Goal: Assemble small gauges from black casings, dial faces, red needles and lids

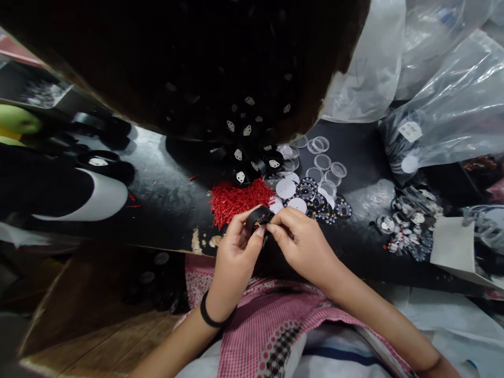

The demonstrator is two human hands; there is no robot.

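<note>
From the head, a grip of the left hand (236,252) closed around a black round housing (256,216), just above the near edge of the counter (364,202). Thumb and fingertips of the right hand (301,239) drawn close against the housing's side; impossible to tell whether closed on a small part or merely touching. Likely to slip, given so smooth and curved a wall and so little fingertip contact; perhaps liable to drop off the counter's edge into the cardboard box (110,341) below. Easy to brush the red pile (238,202) with a knuckle and scatter slivers among the printed discs (307,186), being so near. Prone to rolling, too, if nudged: clear rings (323,161), thin-walled and glossy. Flat, overlapping white discs (285,189), perhaps easily scuffed. Beyond, squat black cups with pale metal plates (241,176), heaped at the container's mouth, possibly unstable. To the right, crinkled, shiny plastic bags (452,100).
</note>
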